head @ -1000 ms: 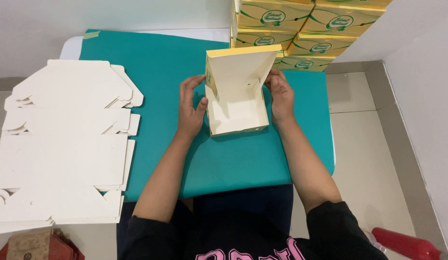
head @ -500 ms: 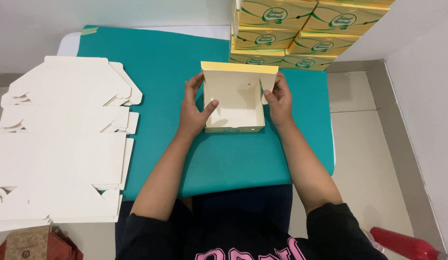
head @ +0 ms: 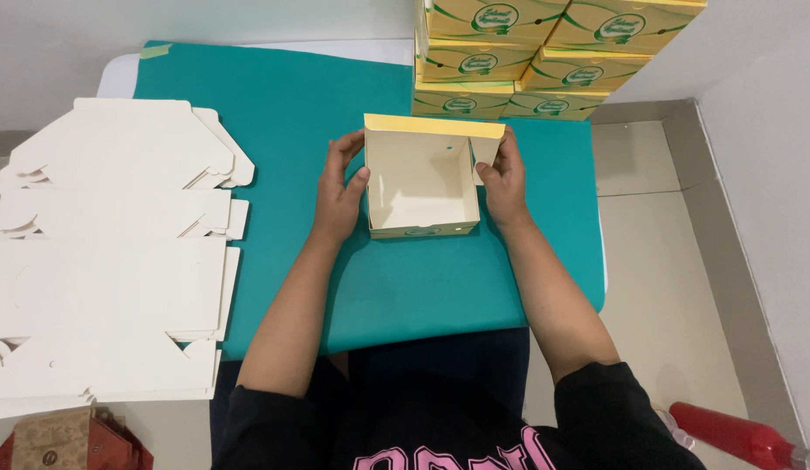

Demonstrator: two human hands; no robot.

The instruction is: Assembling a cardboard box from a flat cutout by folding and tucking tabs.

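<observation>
A small cardboard box [head: 420,184], cream inside and yellow outside, stands open on the teal table cover [head: 283,113]. My left hand [head: 338,190] grips its left wall, thumb over the rim. My right hand [head: 502,174] holds the right wall and presses a side flap inward. The yellow lid flap stands up along the far edge.
A stack of flat, unfolded white box blanks [head: 109,252] lies to the left. Finished yellow boxes [head: 544,52] are piled at the far edge of the table. A red bottle [head: 736,433] lies on the floor at lower right. A brown pouch [head: 57,439] sits at lower left.
The box was tilted with its lid raised tall. It now sits flat on the cover with walls upright, and both hands have shifted to its sides.
</observation>
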